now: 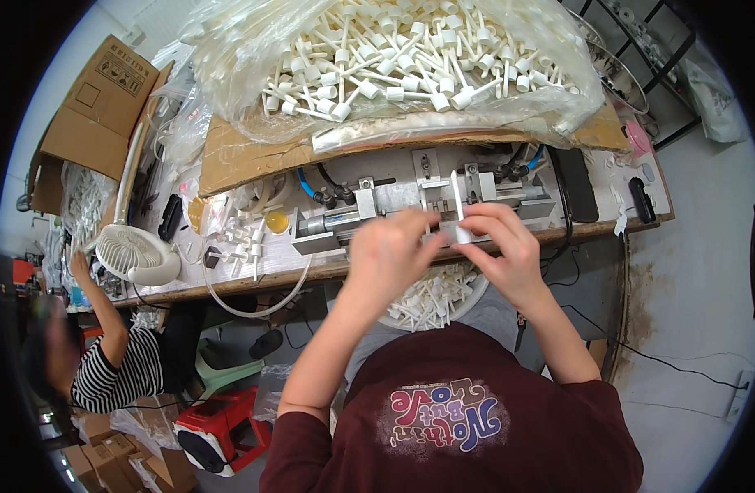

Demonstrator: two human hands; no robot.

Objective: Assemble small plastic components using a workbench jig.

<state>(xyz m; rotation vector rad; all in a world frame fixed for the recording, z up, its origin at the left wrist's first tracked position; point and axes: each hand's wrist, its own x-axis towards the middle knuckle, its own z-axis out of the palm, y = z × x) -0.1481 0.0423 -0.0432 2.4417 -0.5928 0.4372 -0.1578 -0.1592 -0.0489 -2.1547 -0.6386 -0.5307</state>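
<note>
Rod [457, 200] between hands [390, 252], in right one [510, 249]

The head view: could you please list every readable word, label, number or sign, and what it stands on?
Maroon shirt: large multicoloured lettering, readable, but I won't copy its wording.
Cardboard box: small dark print and symbols, too small to read reliably.

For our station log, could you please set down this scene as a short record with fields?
Left hand: blurred, near the metal fixture; grip unclear
Right hand: holding a slim white piece
Below the hands: tub of small white parts
Back of bench: heaped white pieces in clear plastic
Left side: white fan
Nearby: person in striped shirt
</note>
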